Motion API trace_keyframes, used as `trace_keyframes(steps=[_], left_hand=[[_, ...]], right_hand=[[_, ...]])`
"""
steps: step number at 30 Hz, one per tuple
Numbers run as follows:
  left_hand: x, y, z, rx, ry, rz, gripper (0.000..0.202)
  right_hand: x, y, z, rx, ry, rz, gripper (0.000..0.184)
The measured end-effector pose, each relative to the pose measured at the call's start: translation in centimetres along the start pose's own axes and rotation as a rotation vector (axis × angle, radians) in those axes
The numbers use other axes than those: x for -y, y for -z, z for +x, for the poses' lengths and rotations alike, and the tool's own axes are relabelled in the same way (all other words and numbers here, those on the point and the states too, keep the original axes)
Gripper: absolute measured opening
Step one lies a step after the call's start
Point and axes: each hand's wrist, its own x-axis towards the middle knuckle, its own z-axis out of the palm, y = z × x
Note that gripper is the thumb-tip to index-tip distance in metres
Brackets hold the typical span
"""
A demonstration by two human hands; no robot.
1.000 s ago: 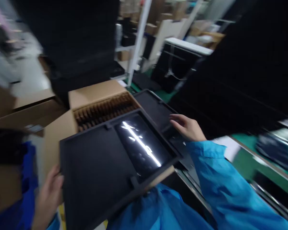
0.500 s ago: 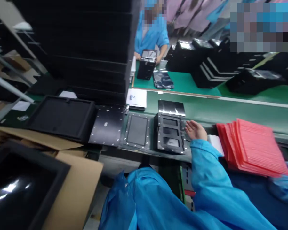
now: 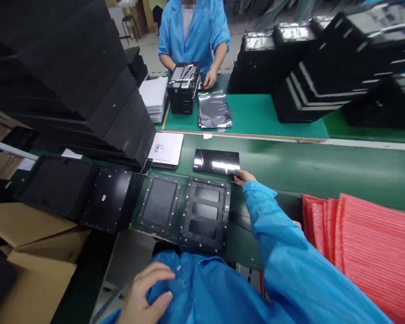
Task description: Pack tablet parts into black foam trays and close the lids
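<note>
Glossy black rectangular panel [image 3: 216,162] flat on the green counter [image 3: 307,166], right hand [image 3: 245,177] loosely curled at its near corner, not clamped. Left hand [image 3: 145,292] open on a blue cloth gown [image 3: 189,288]. Black foam frame [image 3: 205,213] just beside, seemingly placed within reach; open counter toward the pink bubble-bag stack [image 3: 374,256].

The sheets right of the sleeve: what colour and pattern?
Pink-red ribbed sheets, best in head view.

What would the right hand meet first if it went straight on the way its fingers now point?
The glossy black panel lying on the green conveyor belt. The fingertips of the right hand are already at its near corner, and they may be touching it; depth is unclear.
</note>
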Motion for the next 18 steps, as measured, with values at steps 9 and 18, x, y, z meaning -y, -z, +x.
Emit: trace_keyframes(steps=[9, 18], left_hand=[[-0.4, -0.3, 3.0, 0.115, -0.056, 0.045, 0.025], [5.0, 3.9, 6.0, 0.254, -0.285, 0.033, 0.024]], right_hand=[[8.7, 4.5, 0.7, -0.421, 0.272, 0.307, 0.005], [0.3, 0.1, -12.1, -0.223, 0.119, -0.182, 0.042]])
